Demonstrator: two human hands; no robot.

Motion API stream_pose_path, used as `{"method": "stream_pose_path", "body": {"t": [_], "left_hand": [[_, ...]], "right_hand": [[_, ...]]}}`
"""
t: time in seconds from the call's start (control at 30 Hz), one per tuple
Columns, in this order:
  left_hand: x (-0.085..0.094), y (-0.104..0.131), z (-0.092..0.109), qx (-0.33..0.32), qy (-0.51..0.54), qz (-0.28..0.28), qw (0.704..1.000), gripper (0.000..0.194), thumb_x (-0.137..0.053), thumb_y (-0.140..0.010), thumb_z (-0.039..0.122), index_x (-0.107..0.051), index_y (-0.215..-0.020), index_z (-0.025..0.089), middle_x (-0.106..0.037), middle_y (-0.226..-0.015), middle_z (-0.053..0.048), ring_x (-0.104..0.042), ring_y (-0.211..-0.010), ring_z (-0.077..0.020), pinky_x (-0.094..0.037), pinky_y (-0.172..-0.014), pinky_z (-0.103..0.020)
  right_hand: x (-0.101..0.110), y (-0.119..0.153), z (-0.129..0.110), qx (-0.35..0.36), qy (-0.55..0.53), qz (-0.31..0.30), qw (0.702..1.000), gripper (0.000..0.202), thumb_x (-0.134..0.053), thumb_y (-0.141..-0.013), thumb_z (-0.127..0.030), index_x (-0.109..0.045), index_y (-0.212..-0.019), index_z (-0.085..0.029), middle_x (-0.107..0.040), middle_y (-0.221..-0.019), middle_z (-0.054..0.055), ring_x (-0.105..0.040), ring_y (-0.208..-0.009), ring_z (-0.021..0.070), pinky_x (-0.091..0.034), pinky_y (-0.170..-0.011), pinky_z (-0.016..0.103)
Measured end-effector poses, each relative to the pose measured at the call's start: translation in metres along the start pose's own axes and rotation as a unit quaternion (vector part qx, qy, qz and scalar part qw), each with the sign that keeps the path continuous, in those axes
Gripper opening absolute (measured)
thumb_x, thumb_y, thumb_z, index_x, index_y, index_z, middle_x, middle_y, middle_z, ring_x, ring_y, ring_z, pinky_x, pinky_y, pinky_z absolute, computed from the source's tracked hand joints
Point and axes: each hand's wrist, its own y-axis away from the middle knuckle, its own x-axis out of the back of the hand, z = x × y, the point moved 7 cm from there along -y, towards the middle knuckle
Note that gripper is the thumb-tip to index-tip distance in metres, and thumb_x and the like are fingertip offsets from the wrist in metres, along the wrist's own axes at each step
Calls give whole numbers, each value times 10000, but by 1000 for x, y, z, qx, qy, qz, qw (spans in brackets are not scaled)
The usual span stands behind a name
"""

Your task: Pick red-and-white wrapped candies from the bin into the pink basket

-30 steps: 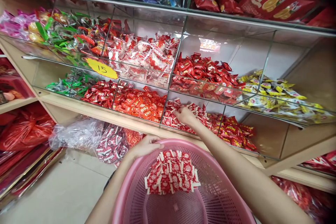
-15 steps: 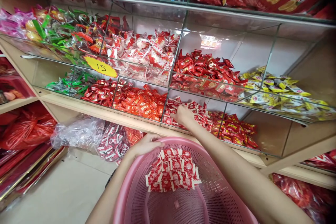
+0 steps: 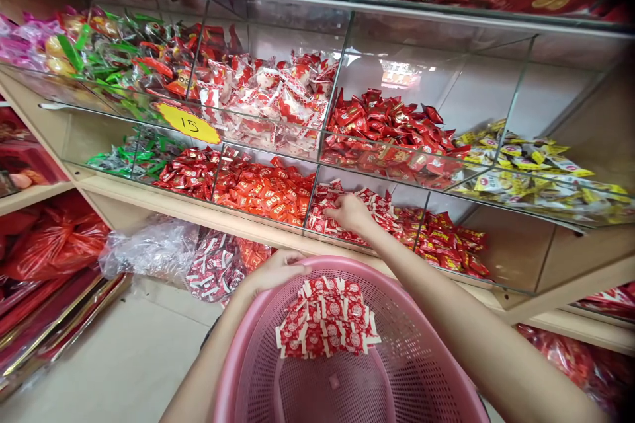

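Note:
My left hand [image 3: 278, 272] is closed over the far-left rim of a pink plastic basket [image 3: 239, 344]. Inside the basket lies a pile of red-and-white wrapped candies [image 3: 327, 317], heaped toward its far side. My right hand [image 3: 351, 213] reaches over the basket into a lower shelf bin of similar red-and-white wrapped candies [image 3: 381, 208]. Its fingers are curled together down at the candies, and whatever sits between them is hidden.
Orange-red candies [image 3: 270, 192] fill the bin to the left, and red-and-yellow packets [image 3: 444, 241] the one to the right. Glass dividers and a wooden shelf edge [image 3: 258, 228] bound the bins. A yellow price tag [image 3: 188, 123] hangs above. Plastic bags [image 3: 215, 268] lie on the floor.
My right hand has shifted slightly to the right within the same candy bin, its fingers still down at the candies. My left hand and the basket have hardly moved.

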Motion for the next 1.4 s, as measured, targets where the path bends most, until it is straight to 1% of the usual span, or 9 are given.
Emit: {"method": "stream_pose_path", "body": {"t": [0.17, 0.27, 0.33, 0.43, 0.5, 0.63, 0.8, 1.1, 1.4], "left_hand": [[-1, 2, 6, -8, -17, -5, 1000, 326, -533, -729, 356, -633, -911, 105, -652, -888, -54, -565, -790, -185, -409, -696, -254], [0, 2, 9, -9, -29, 2, 1000, 339, -523, -736, 384, -643, -905, 115, -653, -880, -50, -561, -795, -186, -403, -704, -256], [0, 2, 10, -14, -35, 13, 999, 361, -514, -742, 410, -650, -892, 111, -653, -867, -51, -555, -793, -187, -398, -707, -258], [0, 0, 10, -22, -29, 22, 999, 410, -492, -749, 457, -656, -883, 106, -654, -840, -47, -544, -794, -193, -395, -700, -262], [0, 0, 9, -18, -18, 26, 999, 438, -473, -751, 486, -658, -884, 111, -654, -819, -40, -539, -801, -200, -395, -701, -268], [2, 0, 8, -12, -9, 37, 999, 469, -448, -755, 509, -655, -874, 105, -648, -789, -40, -533, -816, -205, -388, -738, -285], [2, 2, 11, -16, -17, 36, 999, 485, -409, -777, 517, -646, -829, 97, -638, -784, -41, -532, -817, -207, -376, -755, -282], [2, 4, 12, -10, -11, 29, 999, 514, -369, -788, 536, -639, -818, 99, -634, -778, -34, -537, -815, -204, -376, -747, -272], [2, 3, 10, -12, -7, 36, 999, 477, -389, -790, 511, -633, -771, 102, -626, -740, -32, -530, -736, -183, -380, -702, -270]], "right_hand": [[41, 37, -1, 98, -75, 70, 990, 331, -454, -747, -451, -573, -636, -163, -492, -554, -1, -415, -537, 106, -285, -513, 224], [50, 74, -4, 169, -103, 71, 978, 302, -434, -785, -417, -541, -659, -164, -456, -551, -20, -374, -515, 92, -280, -512, 218], [38, 98, -10, 221, -104, 24, 969, 281, -435, -796, -401, -531, -676, -167, -469, -578, -20, -387, -527, 90, -284, -517, 217], [4, 125, -23, 280, -74, -75, 954, 243, -465, -785, -381, -543, -692, -170, -515, -637, -8, -428, -561, 97, -300, -533, 224], [-20, 134, -33, 300, -40, -115, 946, 215, -480, -778, -362, -559, -727, -169, -552, -702, 12, -472, -623, 118, -329, -568, 238], [-53, 137, -54, 326, 32, -146, 933, 197, -492, -774, -325, -568, -792, -145, -590, -820, 68, -526, -773, 182, -383, -662, 286], [-70, 135, -68, 335, 84, -155, 926, 204, -493, -776, -301, -574, -831, -121, -604, -863, 103, -548, -821, 213, -406, -709, 309], [-82, 138, -65, 323, 94, -194, 921, 241, -500, -768, -328, -594, -835, -117, -614, -891, 114, -555, -855, 224, -413, -741, 311], [-89, 132, -70, 325, 86, -179, 925, 219, -515, -762, -304, -593, -837, -114, -614, -890, 113, -554, -850, 219, -407, -740, 306]]}}
